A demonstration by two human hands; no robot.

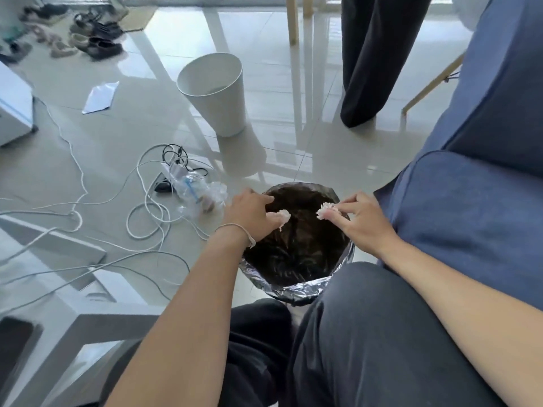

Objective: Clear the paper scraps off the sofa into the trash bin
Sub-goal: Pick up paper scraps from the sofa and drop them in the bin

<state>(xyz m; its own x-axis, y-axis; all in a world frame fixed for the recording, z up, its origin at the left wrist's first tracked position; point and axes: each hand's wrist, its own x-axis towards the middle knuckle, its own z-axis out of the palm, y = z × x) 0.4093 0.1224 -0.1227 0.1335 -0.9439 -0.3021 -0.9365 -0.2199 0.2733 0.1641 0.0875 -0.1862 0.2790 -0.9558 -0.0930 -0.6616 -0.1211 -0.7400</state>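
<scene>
Head view shows both forearms reaching forward and down over the trash bin (296,289), the left hand (252,215) palm down with a thin bracelet (235,230) on its wrist, the right hand (364,221) beside the blue sofa (470,215). Each grip is pinching a paper scrap: the left scrap (283,216) sits under thumb and fingers, the right scrap (324,210) between thumb and forefinger, both small, white, crumpled with frayed edges and held just above the bin's open mouth. That bin is lined with a dark, shiny bag and stands on the tiled floor (293,83) between the person's knees and touching the sofa edge.
</scene>
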